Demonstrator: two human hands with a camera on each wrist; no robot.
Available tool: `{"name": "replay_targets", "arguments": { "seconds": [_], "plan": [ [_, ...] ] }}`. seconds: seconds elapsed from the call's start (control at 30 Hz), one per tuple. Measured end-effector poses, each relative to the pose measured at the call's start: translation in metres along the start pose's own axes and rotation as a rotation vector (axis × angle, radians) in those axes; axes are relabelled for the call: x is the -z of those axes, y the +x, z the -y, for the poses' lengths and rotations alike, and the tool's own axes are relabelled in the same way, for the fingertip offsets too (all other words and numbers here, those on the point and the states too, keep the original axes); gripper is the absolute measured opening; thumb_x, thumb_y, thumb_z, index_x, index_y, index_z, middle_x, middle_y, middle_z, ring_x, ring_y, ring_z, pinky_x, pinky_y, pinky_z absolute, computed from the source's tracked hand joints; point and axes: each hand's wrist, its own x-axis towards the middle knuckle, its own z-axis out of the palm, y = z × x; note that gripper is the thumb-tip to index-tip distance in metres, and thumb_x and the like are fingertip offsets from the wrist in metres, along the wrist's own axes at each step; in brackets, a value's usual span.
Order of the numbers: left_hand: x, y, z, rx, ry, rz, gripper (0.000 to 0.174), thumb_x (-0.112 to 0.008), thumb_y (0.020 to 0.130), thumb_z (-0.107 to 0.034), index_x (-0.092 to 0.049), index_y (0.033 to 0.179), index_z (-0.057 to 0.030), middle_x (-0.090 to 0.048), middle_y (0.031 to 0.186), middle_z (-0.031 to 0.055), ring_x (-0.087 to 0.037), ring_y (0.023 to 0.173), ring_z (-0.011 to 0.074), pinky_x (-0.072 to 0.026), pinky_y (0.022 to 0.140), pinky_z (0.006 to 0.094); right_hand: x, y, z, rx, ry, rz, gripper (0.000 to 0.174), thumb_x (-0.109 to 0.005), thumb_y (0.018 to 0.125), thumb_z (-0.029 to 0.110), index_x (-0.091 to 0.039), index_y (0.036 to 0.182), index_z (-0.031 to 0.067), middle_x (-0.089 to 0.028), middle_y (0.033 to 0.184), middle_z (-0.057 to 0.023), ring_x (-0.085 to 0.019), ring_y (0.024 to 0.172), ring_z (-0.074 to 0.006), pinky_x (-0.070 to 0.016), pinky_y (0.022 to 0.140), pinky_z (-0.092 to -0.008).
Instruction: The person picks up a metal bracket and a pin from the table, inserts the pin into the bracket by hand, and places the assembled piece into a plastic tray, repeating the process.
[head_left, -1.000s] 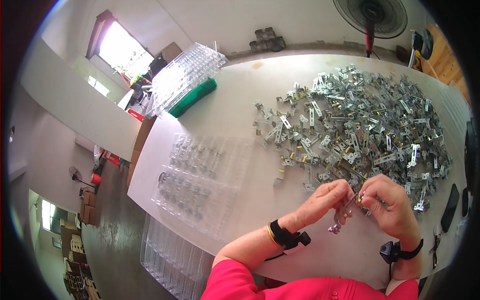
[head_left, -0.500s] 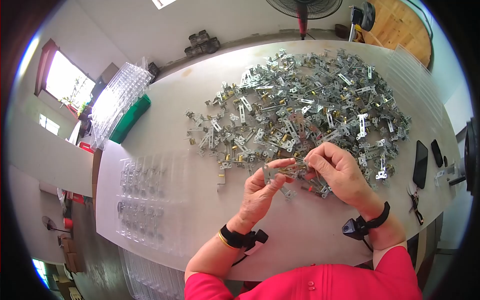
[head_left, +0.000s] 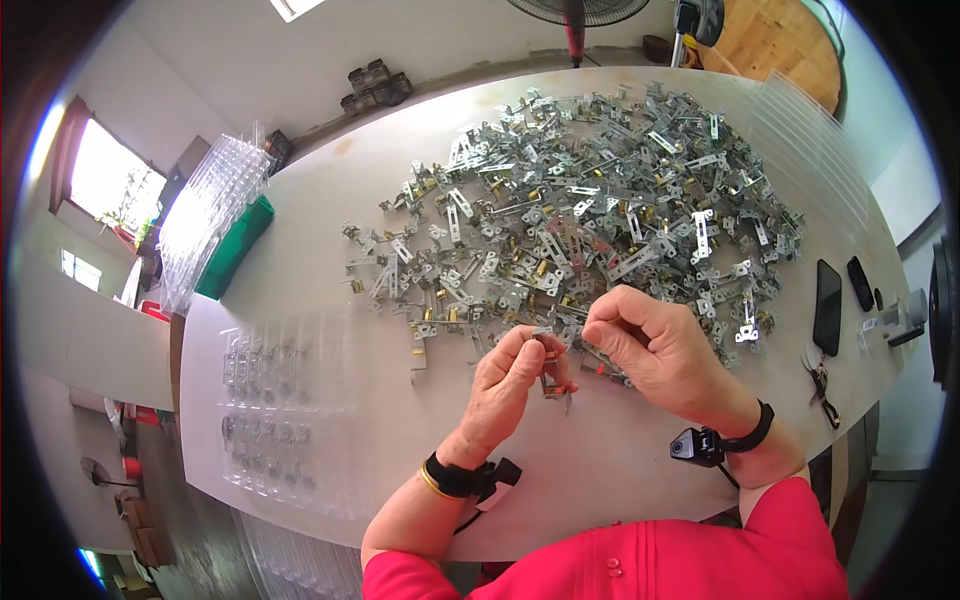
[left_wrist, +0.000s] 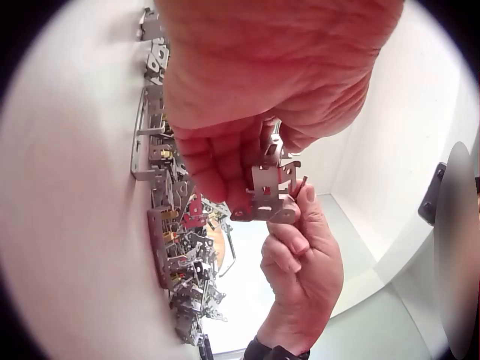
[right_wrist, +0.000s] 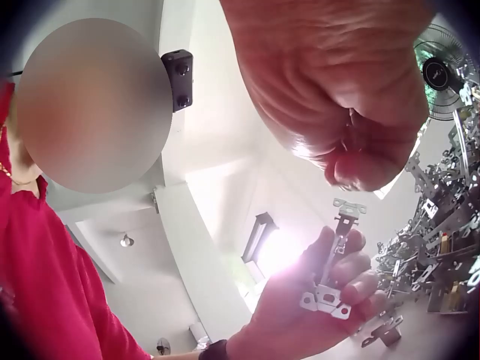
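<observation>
My left hand (head_left: 505, 390) grips a stamped metal bracket (left_wrist: 268, 191) between thumb and fingers, over the near edge of the pile. Flat tabs with round holes and a narrow stem show on the bracket in the right wrist view. A short gap to its right, my right hand (head_left: 650, 345) has thumb and forefinger pinched together. A small, thin metal piece (left_wrist: 301, 186) pokes out from those fingertips in the left wrist view; its exact kind I cannot tell. Beyond both hands spreads a big pile of similar metal brackets (head_left: 600, 210), some with brass-coloured parts.
Clear plastic trays (head_left: 335, 400) with filled compartments lie on the table's left. A green bin (head_left: 235, 250) with stacked clear trays (head_left: 205, 215) stands at the far left. On the right are a black phone (head_left: 827, 305), pliers (head_left: 822, 390) and a clear plastic sheet (head_left: 815, 145).
The head view has turned right. Earlier both hands met at the bracket; now the right hand has drawn a little away to the right, and the bracket has tilted in the left hand.
</observation>
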Motion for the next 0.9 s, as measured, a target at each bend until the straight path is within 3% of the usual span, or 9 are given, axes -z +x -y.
{"name": "replay_targets", "arguments": {
  "seconds": [0.03, 0.07, 0.13, 0.27, 0.33, 0.47, 0.57, 0.63, 0.9],
  "plan": [
    [0.0, 0.0, -0.001, 0.002, 0.021, 0.018, 0.036, -0.045, 0.112, -0.036, -0.059, 0.119, -0.0026, -0.065, 0.093, 0.0097, -0.066, 0.085, 0.0202, -0.0532, 0.079, 0.0349, -0.002, 0.0, -0.001, 0.126, -0.061, -0.019, 0.007, -0.061, 0.105, 0.011, -0.063, 0.102, 0.0044, -0.059, 0.072, -0.0006, -0.056, 0.06, -0.0041, -0.0453, 0.052, -0.0249],
    [-0.001, 0.0, -0.001, 0.004, 0.02, 0.018, 0.036, -0.045, 0.112, -0.036, -0.059, 0.119, -0.0026, -0.065, 0.093, 0.0097, -0.066, 0.085, 0.0202, -0.0532, 0.079, 0.0349, -0.003, -0.001, 0.002, 0.124, -0.062, -0.019, 0.007, -0.061, 0.105, 0.011, -0.063, 0.102, 0.0044, -0.059, 0.072, -0.0006, -0.056, 0.06, -0.0041, -0.0453, 0.052, -0.0249],
    [-0.002, -0.002, -0.002, 0.033, 0.046, -0.008, 0.036, -0.044, 0.113, -0.035, -0.059, 0.118, -0.0019, -0.064, 0.092, 0.0088, -0.064, 0.081, 0.019, -0.0533, 0.077, 0.0335, -0.003, -0.004, 0.012, -0.119, 0.103, 0.046, 0.006, -0.059, 0.105, 0.009, -0.06, 0.106, 0.003, -0.06, 0.073, -0.0018, -0.06, 0.059, -0.0071, -0.0487, 0.054, -0.026],
    [-0.002, -0.003, -0.001, 0.042, 0.052, -0.014, 0.035, -0.045, 0.113, -0.033, -0.06, 0.117, -0.0013, -0.065, 0.095, 0.0082, -0.064, 0.08, 0.0187, -0.0537, 0.075, 0.0344, -0.005, -0.005, 0.012, -0.138, 0.086, 0.073, 0.006, -0.056, 0.106, 0.008, -0.058, 0.109, 0.0027, -0.062, 0.074, -0.003, -0.063, 0.06, -0.0093, -0.0514, 0.055, -0.0271],
    [-0.009, -0.003, -0.004, 0.057, 0.061, -0.069, 0.038, -0.045, 0.113, -0.037, -0.061, 0.117, -0.0016, -0.064, 0.085, 0.0042, -0.061, 0.078, 0.0128, -0.0467, 0.07, 0.0277, -0.004, -0.004, 0.015, -0.144, 0.04, 0.098, 0.007, -0.056, 0.107, 0.009, -0.057, 0.108, 0.0027, -0.063, 0.074, -0.004, -0.064, 0.062, -0.0096, -0.052, 0.055, -0.0271],
    [-0.008, -0.004, -0.004, 0.056, 0.078, -0.066, 0.039, -0.045, 0.113, -0.037, -0.061, 0.115, -0.0018, -0.063, 0.085, 0.0035, -0.061, 0.077, 0.0121, -0.0464, 0.07, 0.027, -0.005, -0.004, 0.011, -0.136, 0.025, 0.1, 0.008, -0.056, 0.107, 0.01, -0.056, 0.107, 0.0026, -0.065, 0.075, -0.0048, -0.065, 0.062, -0.0103, -0.0522, 0.055, -0.0276],
    [-0.006, -0.006, -0.003, 0.066, 0.1, -0.07, 0.036, -0.051, 0.111, -0.035, -0.06, 0.119, -0.0014, -0.065, 0.099, 0.0055, -0.061, 0.076, 0.0158, -0.0532, 0.071, 0.0331, -0.005, -0.005, 0.009, -0.136, 0.023, 0.109, 0.009, -0.056, 0.107, 0.011, -0.056, 0.108, 0.0024, -0.065, 0.076, -0.0056, -0.067, 0.064, -0.0116, -0.053, 0.056, -0.0282],
    [-0.01, -0.006, -0.007, 0.079, 0.198, -0.062, 0.036, -0.049, 0.112, -0.037, -0.061, 0.114, -0.003, -0.061, 0.084, -0.0002, -0.056, 0.076, 0.0073, -0.0454, 0.068, 0.0242, -0.006, -0.005, 0.007, -0.13, 0.032, 0.132, 0.01, -0.054, 0.107, 0.011, -0.053, 0.113, 0.0025, -0.067, 0.078, -0.0086, -0.07, 0.066, -0.0152, -0.055, 0.058, -0.031],
    [-0.014, -0.007, -0.009, 0.079, 0.286, -0.075, 0.035, -0.053, 0.11, -0.037, -0.063, 0.113, -0.0033, -0.06, 0.084, -0.0004, -0.054, 0.073, 0.0076, -0.0428, 0.065, 0.0235, -0.006, -0.005, 0.009, -0.099, -0.054, 0.171, 0.02, -0.047, 0.106, 0.005, -0.048, 0.125, 0.0013, -0.069, 0.085, -0.0199, -0.075, 0.08, -0.0328, -0.0572, 0.069, -0.0419]
  ]
}}
